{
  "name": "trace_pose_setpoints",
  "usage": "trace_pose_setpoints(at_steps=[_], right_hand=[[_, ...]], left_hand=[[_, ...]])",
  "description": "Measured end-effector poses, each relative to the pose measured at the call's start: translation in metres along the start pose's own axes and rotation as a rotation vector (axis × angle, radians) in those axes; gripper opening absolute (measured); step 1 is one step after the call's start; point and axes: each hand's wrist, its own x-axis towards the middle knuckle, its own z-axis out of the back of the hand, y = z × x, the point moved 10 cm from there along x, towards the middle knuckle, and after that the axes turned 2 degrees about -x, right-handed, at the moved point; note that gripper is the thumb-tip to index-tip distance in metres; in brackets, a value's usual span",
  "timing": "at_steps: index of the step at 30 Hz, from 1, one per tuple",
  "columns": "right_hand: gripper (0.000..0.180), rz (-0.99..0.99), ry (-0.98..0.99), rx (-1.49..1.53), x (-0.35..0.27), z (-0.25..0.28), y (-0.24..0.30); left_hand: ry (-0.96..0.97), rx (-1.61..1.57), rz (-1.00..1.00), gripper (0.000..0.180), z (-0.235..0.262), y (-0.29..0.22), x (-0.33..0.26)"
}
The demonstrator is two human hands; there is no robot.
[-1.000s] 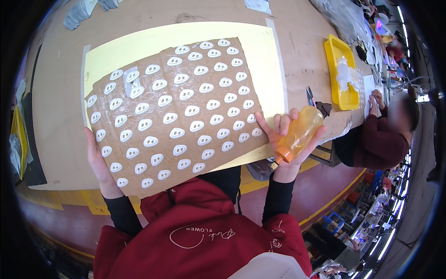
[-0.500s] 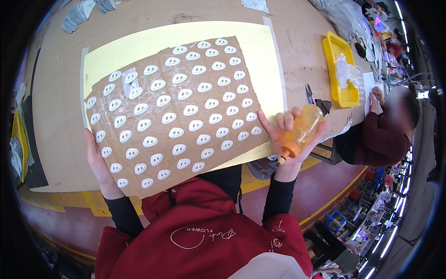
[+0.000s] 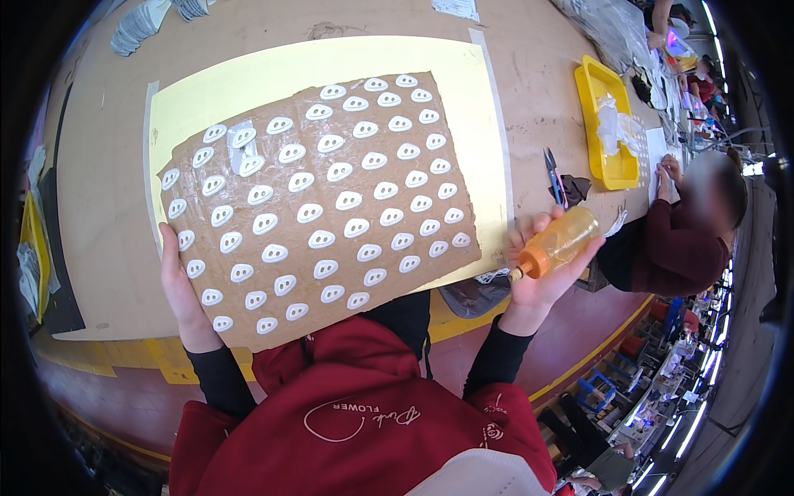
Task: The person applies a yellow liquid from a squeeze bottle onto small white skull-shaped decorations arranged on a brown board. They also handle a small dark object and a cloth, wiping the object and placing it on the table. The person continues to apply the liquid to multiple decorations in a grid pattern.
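Observation:
A brown cardboard sheet (image 3: pixel 331 157) covered with several rows of small white oval pieces lies on a pale yellow sheet (image 3: pixel 248 78) on the table. My left hand (image 3: pixel 184 289) grips the cardboard's near left edge. My right hand (image 3: pixel 542 269) is off the cardboard's right corner and holds an orange squeeze bottle (image 3: pixel 558 244), lying sideways with its orange nozzle toward the cardboard.
Scissors (image 3: pixel 552 175) and a dark scrap lie right of the yellow sheet. A yellow tray (image 3: pixel 591 107) with white material sits at the far right. Another person in a dark red top (image 3: pixel 674 248) works at the table's right end. Grey pieces (image 3: pixel 149 21) are stacked far left.
My right hand with the bottle has drawn back to the right, off the cardboard's corner. The cardboard sheet has shifted slightly under my left hand.

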Motion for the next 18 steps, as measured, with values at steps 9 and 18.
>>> trace_pose_setpoints(at_steps=[9,18], right_hand=[[0.081,0.621,-0.025,-0.418,-0.027,-0.025,0.044],[0.064,0.472,0.014,-0.587,-0.027,-0.013,-0.004]], left_hand=[[0.037,-0.02,-0.027,0.049,-0.003,-0.004,0.001],[0.015,-0.027,-0.04,0.048,-0.004,-0.006,0.0]])
